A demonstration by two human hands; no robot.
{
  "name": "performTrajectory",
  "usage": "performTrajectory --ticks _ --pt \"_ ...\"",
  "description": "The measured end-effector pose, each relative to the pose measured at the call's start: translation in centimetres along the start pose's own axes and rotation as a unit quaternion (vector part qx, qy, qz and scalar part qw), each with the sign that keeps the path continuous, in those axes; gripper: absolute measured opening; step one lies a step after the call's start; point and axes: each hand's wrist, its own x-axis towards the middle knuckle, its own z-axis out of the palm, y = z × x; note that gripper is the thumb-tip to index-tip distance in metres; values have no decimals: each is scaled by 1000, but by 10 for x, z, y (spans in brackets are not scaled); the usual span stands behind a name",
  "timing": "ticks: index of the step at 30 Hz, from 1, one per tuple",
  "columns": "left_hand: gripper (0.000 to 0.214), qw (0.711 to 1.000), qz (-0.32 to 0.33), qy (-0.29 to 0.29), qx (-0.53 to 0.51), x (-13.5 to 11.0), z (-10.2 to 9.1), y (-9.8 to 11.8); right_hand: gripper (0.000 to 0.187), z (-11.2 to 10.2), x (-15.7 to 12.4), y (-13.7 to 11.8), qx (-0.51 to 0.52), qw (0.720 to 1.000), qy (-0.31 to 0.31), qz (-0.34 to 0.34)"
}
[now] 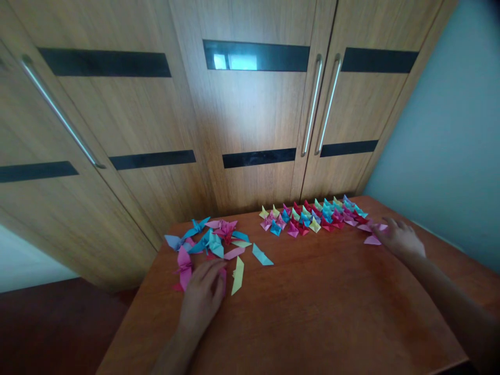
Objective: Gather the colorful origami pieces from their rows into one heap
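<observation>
Over the left end of the wooden table (304, 307), my left hand (203, 294) rests with curled fingers around a pink folded paper piece (223, 281), mostly hidden by the hand. Beside it lies a loose heap of origami cranes, including a magenta crane (185, 265), a light blue crane (215, 244) and a dark pink crane (224, 230). Flat folded strips, one yellow (237, 276) and one light blue (262, 255), lie to its right. My right hand (400, 239) reaches to the far right, its fingers closed on a pink folded paper (373, 240) at the table top; the fingertips are blurred.
Several rows of small pointed origami pieces (314, 225) in many colours stand along the back edge. Behind the table rises a wooden wardrobe (253, 114) with metal handles (328, 104). A pale blue wall (449, 156) borders the right side.
</observation>
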Motion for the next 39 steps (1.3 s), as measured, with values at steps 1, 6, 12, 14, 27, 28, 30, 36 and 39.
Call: performTrajectory --ticks 1,6,12,14,27,28,30,36,39 --pt "27 1000 0 -12 -4 0 2 3 56 2 1 -2 -12 1000 -18 0" --pt "32 998 -22 -59 4 -2 8 5 46 4 4 -8 -45 995 -87 3" --pt "32 996 -40 -81 25 -5 13 -1 36 9 2 0 -43 993 -112 -9" --pt "34 994 -50 -90 32 -6 15 -3 35 10 -2 1 -40 994 -101 -17" --pt "39 993 -29 -114 -12 -13 26 0 33 -6 -65 -134 237 963 -26 -125" --pt "38 993 -30 -111 -20 -13 25 0 31 -8 -73 -163 275 949 -41 -148" --pt "35 994 -29 -102 -36 -12 23 1 29 -12 -86 -225 347 913 -75 -203" --pt "31 994 -40 -77 -72 -8 16 -5 29 -21 -103 -404 444 827 -120 -324" --pt "26 993 -50 -69 -77 -7 15 -6 28 -20 -108 -453 452 805 -151 -352"
